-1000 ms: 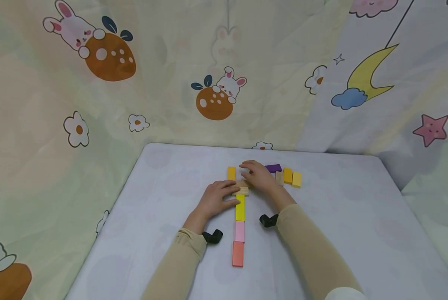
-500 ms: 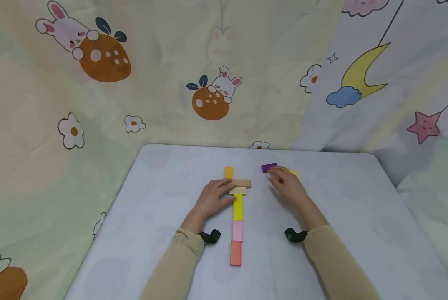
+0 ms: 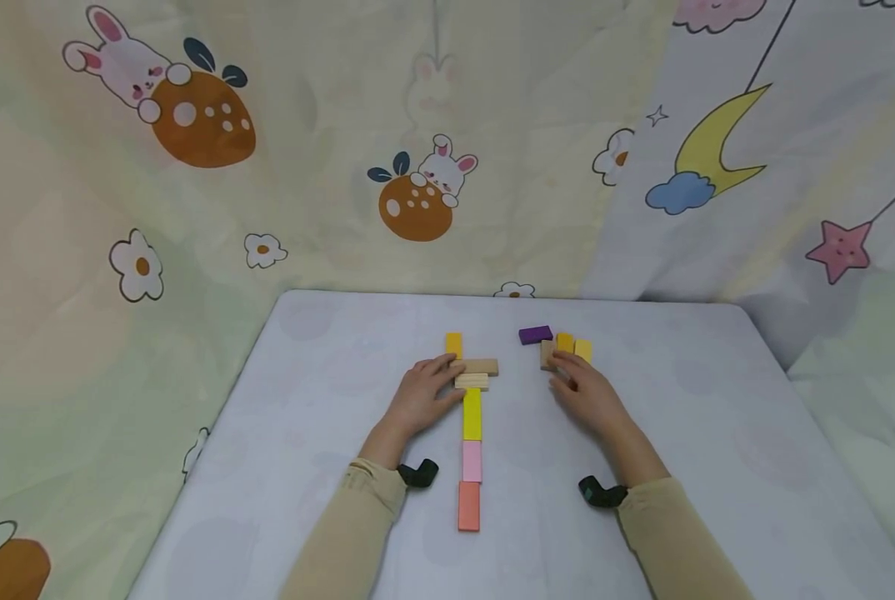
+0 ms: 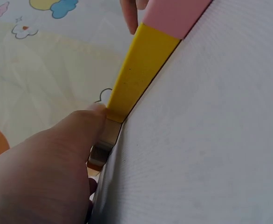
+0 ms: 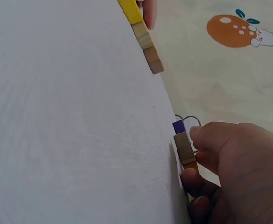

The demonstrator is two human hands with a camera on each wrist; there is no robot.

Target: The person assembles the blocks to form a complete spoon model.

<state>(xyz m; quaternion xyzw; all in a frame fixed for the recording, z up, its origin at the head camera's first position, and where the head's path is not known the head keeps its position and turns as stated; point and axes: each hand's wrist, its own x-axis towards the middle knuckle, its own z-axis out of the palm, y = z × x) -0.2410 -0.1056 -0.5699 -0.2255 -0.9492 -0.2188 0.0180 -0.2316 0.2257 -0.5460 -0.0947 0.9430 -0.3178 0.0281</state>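
My left hand (image 3: 420, 392) rests beside a line of blocks on the table in the head view. Its fingertips touch the plain wooden block (image 3: 481, 367) lying crosswise; its thumb lies at the yellow block (image 3: 472, 415). A second, paler wooden crosspiece (image 3: 472, 382) sits between these two. Orange-yellow block (image 3: 454, 344) stands at the line's far end. To the right, my right hand (image 3: 588, 400) has its fingertips at another wooden block (image 3: 547, 356), with loosely bent fingers and the thumb apart from them. In the right wrist view that wooden block (image 5: 184, 147) shows between thumb and fingers.
A purple block (image 3: 535, 335), an orange-yellow block (image 3: 564, 342) and a light yellow block (image 3: 583, 349) lie around the right fingertips. Pink block (image 3: 472, 461) and coral block (image 3: 469, 507) continue the line nearer me. A printed cloth (image 3: 305, 167) hangs behind the white table (image 3: 327, 333).
My right hand has moved right, from the crosswise wooden block to the loose blocks, then slightly nearer me, uncovering the wooden and yellow ones. The left hand stays at the line.
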